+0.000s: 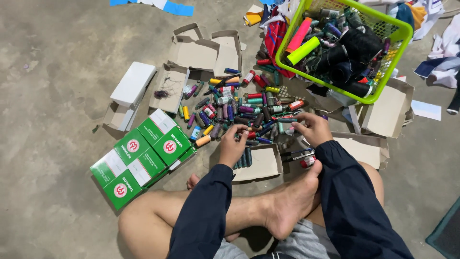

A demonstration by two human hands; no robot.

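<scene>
I sit cross-legged on a concrete floor. My left hand (pixel 233 144) hovers over an open cardboard box (pixel 263 165) that holds a row of dark thread spools (pixel 243 159); its fingers curl over spools at the edge of the pile. My right hand (pixel 311 128) reaches into the heap of coloured thread spools (pixel 235 108), fingertips pinching a dark spool. Whether either hand fully grips one is hard to tell. Both arms wear dark blue sleeves.
A lime green basket (pixel 400 41) full of large thread cones stands at the back right. Green and white boxes (pixel 143 156) lie stacked at the left. Several opened cardboard boxes (pixel 196 52) and a white box (pixel 133 84) surround the pile. Cloth scraps (pixel 443 52) lie at the right.
</scene>
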